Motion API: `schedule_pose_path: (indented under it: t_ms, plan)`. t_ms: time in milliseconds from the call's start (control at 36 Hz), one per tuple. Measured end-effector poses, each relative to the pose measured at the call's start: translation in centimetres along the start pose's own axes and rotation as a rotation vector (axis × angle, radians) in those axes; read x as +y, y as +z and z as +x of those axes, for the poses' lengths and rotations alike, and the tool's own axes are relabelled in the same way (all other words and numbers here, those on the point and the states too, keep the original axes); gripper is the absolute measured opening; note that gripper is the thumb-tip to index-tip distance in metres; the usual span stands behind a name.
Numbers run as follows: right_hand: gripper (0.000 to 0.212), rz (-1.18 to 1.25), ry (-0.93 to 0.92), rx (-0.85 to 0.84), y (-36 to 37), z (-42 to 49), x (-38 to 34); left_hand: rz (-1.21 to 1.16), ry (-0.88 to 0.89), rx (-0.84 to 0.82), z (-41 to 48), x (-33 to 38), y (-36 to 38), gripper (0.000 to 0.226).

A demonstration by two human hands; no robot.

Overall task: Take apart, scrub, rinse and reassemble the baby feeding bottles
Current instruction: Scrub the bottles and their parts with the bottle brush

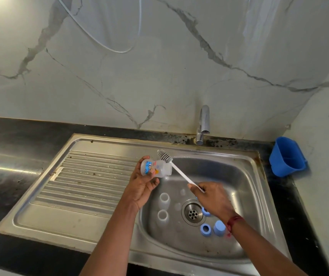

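Left hand (pixel 142 188) grips the clear printed plastic baby bottle (pixel 155 167) on its side over the steel sink basin's (pixel 239 176) left edge, mouth facing right for access. Right hand (pixel 213 200) pinches the white-handled, grey-bristled bottle brush (pixel 179 171), head outside the mouth; scrubbing judged pending.

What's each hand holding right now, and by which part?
The left hand grips the clear bottle around its body, near the base. The right hand pinches the bottle brush by the tail end of its white handle.
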State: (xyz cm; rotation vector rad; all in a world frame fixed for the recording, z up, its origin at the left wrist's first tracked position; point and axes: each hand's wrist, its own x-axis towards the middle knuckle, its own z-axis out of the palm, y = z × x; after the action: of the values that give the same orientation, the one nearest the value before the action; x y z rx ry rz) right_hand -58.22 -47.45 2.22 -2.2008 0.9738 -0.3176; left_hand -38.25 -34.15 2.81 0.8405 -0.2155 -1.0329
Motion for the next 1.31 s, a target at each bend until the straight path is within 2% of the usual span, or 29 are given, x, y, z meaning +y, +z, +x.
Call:
schedule_pose_path:
  t_ms: [250,444,528,722,861,1000,1111,1306]
  plan:
    - [0.059,0.032,0.007,0.015,0.3,-0.1,-0.2,-0.111,0.04,0.062,0.8,0.1,0.1,0.097]
    - [0.06,0.01,0.019,0.009,0.8,0.0,0.4,-0.197,0.059,0.122,1.4,-0.4,0.6,0.093]
    - [0.059,0.015,0.024,-0.019,1.0,0.0,0.3,-0.243,0.103,0.14,1.9,-0.4,0.6,0.084]
    - [0.058,0.104,0.067,-0.019,1.6,0.3,-0.1,-0.146,0.075,0.121,1.6,-0.6,1.6,0.08]
    - [0.056,0.124,0.077,-0.026,2.2,0.3,-0.3,-0.173,0.099,0.166,1.6,-0.6,1.1,0.088]
    - [0.057,0.123,0.064,-0.033,2.8,-0.6,0.2,-0.159,0.142,0.248,1.9,0.3,0.9,0.073]
    - [0.057,0.143,0.082,-0.042,3.0,-0.6,0.4,-0.124,0.152,0.297,1.8,0.4,1.3,0.044]
    - [0.06,0.123,0.106,-0.059,2.5,0.1,0.2,-0.046,0.137,0.251,1.6,-0.1,1.7,0.042]
